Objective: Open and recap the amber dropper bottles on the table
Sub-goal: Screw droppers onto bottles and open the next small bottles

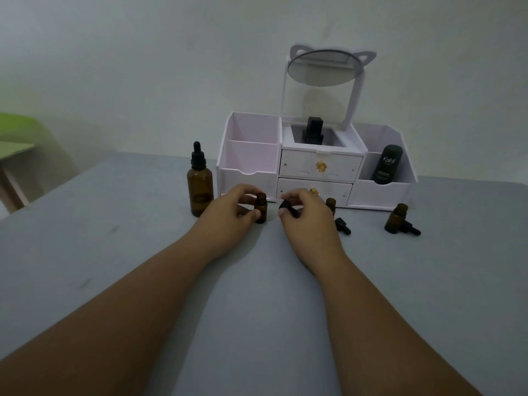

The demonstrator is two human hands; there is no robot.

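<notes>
- The only readable writing is showing on the dark tube (386, 164) standing in the organiser's right bin: "Kahf" in pale letters; the smaller lines under it are too blurred to read.
- The amber bottles are carrying no labels that can be read.
- The left hand (228, 214) is holding a small bottle (261, 207) upright on the grey surface (257, 324), thumb and fingers (248, 190) pinching its sides; its neck is standing open.
- The right hand (307, 214) is pinching a black cap (288, 208) just beside that bottle, apart from the neck.
- A tall bottle (200, 185) is standing capped just left of the left hand, near the organiser's left corner.
- A second small bottle (330, 204) is standing uncapped behind the right hand, partly hidden, with a loose dropper cap (343, 225) lying on its side beside it.
- A third small bottle (395, 218) is standing uncapped well to the right, its dropper cap (410, 228) lying against its base.
- The white organiser (248, 172) is sitting at the back against the wall, with two drawers, a cat-eared mirror (324, 67) and a black bottle (313, 132) in the middle well.
- The surface's left edge is running diagonally toward the near left corner; a green chair (17, 127) is standing beyond it.
- Open room is lying wide on the near surface around both forearms, and to the left of the tall bottle.
</notes>
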